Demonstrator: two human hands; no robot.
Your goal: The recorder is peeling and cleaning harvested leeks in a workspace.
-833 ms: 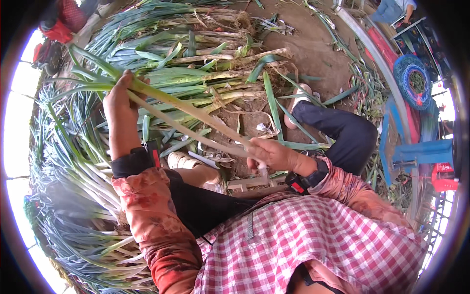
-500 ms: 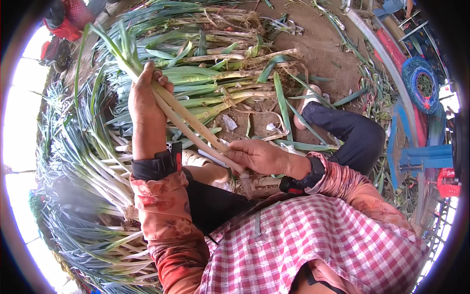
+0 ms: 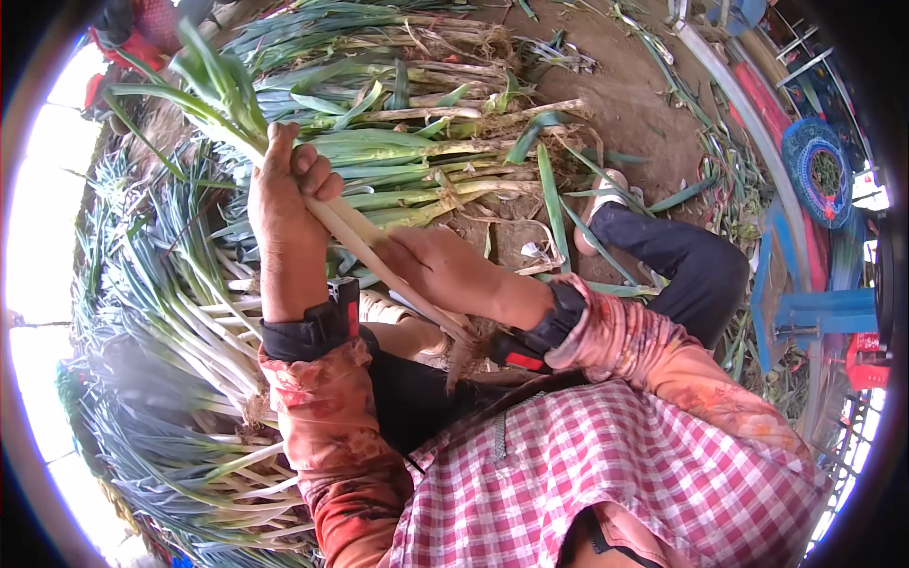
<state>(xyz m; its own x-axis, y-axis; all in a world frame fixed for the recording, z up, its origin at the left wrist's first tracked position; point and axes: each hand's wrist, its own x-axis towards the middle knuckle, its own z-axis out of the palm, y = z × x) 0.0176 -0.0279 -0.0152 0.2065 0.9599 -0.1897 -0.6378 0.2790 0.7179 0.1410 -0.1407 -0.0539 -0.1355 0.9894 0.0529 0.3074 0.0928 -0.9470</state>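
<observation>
A long green onion (image 3: pixel 405 292) slants across in front of me, its green leaves (image 3: pixel 220 95) at the upper left and its stringy roots (image 3: pixel 461 360) down near my lap. My left hand (image 3: pixel 292 194) is wrapped round it just below the leaves. Farther down, my right hand (image 3: pixel 445 270) is closed at the white stalk, and a pale strip of the onion's outer layer runs into its fingers. Motion slightly blurs those fingertips, and the back of the hand partly hides them.
Rows of green onions (image 3: pixel 417 151) lie on the soil ahead, and another heap (image 3: pixel 180 322) fills the left side. My bent leg (image 3: pixel 663 265) is at the right, near loose trimmed leaves (image 3: pixel 552 204). A blue metal frame (image 3: pixel 819 308) and a round blue woven piece (image 3: pixel 816 170) stand at far right.
My right hand has moved up and left along the stalk, from near the root end toward my left hand. The leafy top has swung slightly, while my left hand keeps its hold.
</observation>
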